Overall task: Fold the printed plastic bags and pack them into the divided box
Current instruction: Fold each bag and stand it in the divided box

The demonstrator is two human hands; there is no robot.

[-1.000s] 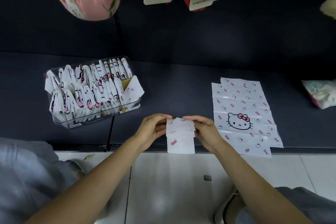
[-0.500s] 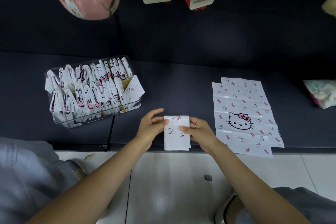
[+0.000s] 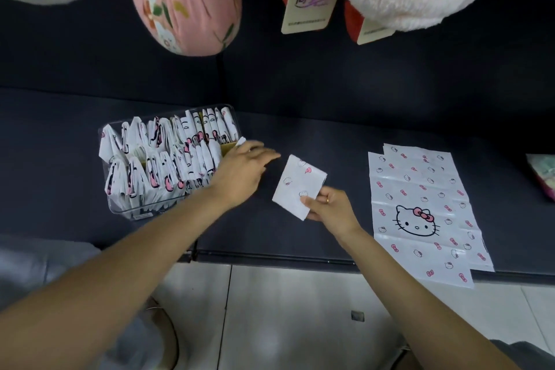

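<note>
while right hand (image 3: 329, 210) pinches folded bag (image 3: 298, 186), left hand (image 3: 244, 170) spread beside box (image 3: 120, 207).

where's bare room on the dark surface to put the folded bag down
Bare dark surface lies between the clear plastic divided box and the flat stack of printed plastic bags, behind the small folded white printed bag pinched by the right hand. Another strip runs left of the box. The box is crammed, with the left hand at its right end.

Box (image 3: 120, 207) left, folded bag (image 3: 295, 186) middle, flat bags (image 3: 420, 189) right.
</note>
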